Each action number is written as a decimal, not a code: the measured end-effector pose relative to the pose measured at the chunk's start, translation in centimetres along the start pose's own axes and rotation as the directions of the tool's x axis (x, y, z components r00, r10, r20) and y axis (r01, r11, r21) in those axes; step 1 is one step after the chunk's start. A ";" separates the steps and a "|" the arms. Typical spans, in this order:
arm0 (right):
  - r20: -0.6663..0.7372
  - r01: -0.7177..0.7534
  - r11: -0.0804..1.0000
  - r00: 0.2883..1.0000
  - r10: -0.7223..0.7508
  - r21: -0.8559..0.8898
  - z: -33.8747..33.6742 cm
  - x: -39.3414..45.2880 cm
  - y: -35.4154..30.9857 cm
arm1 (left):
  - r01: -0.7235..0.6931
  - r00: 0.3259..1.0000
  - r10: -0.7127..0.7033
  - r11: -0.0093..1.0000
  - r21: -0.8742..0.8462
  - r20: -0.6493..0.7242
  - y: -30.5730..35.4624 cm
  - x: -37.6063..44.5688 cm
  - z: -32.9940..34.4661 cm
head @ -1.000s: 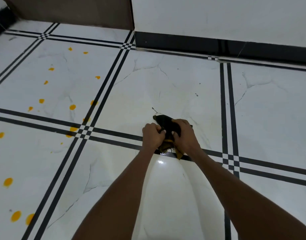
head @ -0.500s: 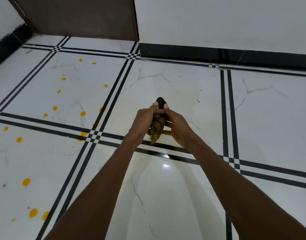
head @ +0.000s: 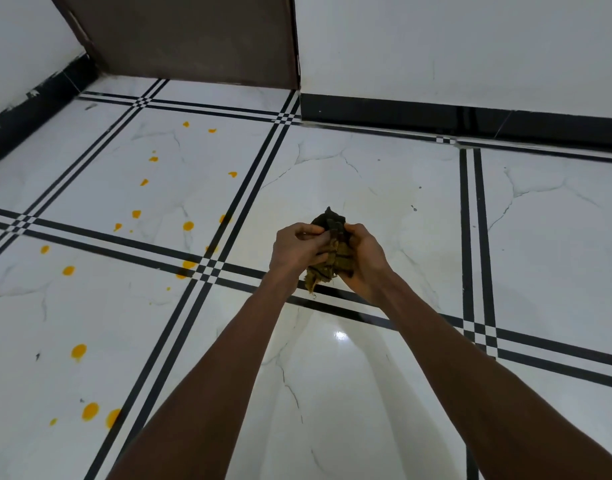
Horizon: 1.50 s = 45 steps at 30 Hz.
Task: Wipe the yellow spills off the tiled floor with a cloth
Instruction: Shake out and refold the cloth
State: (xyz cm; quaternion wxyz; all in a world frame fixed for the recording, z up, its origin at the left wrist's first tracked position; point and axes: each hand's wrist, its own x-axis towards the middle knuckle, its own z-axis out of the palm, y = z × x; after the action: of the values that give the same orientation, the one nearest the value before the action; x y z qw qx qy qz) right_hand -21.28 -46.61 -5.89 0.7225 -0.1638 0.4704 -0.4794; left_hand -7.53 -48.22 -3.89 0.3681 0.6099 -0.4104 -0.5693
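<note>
A dark cloth (head: 334, 251), stained yellow and bunched up, is held in the air above the white tiled floor (head: 349, 174). My left hand (head: 297, 245) grips its left side and my right hand (head: 363, 258) cups and grips its right side. Frayed cloth ends hang down between my wrists. Several yellow spills (head: 188, 225) dot the tiles to the left, some near the black grout crossing (head: 207, 268), others lower left (head: 78, 351).
A brown door (head: 193, 36) stands at the back left. A white wall with a black skirting (head: 436, 114) runs along the back right. Another black skirting (head: 30, 112) lines the left wall. Black double lines divide the tiles.
Both hands have lifted the cloth off the floor and are bunching it between them. The view has tilted up, showing more of the door and walls.
</note>
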 end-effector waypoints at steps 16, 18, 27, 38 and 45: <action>-0.187 -0.044 0.950 0.982 -0.016 -0.311 -2.5 0.6 0.4 | -0.094 0.993 0.102 0.986 0.138 -0.054 2.2 0.5 -2.1; -0.214 -0.078 0.831 0.975 -0.050 -0.551 -2.7 0.6 -0.3 | -0.153 0.985 0.163 0.979 0.136 -0.063 3.1 0.2 -3.0; 0.399 0.386 0.395 0.915 -0.053 -0.834 1.8 0.9 -5.7 | -0.459 0.878 0.362 0.824 0.333 0.313 8.2 -1.2 -5.3; 0.400 0.220 0.808 0.916 0.021 -0.547 2.7 -0.5 -3.9 | -0.437 0.899 0.417 0.839 0.325 0.132 11.3 0.4 -9.6; 0.315 0.171 0.883 0.949 -0.028 -0.437 5.2 -1.5 -3.3 | -0.384 0.910 0.414 0.819 0.426 0.023 7.3 1.9 -9.3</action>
State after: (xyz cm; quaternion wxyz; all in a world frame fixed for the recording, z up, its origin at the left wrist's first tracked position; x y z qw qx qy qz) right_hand -18.82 -48.03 -0.17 0.7004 -0.4247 0.4458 -0.3611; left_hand 1.22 -52.95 2.78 0.3527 0.5949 -0.6288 -0.3556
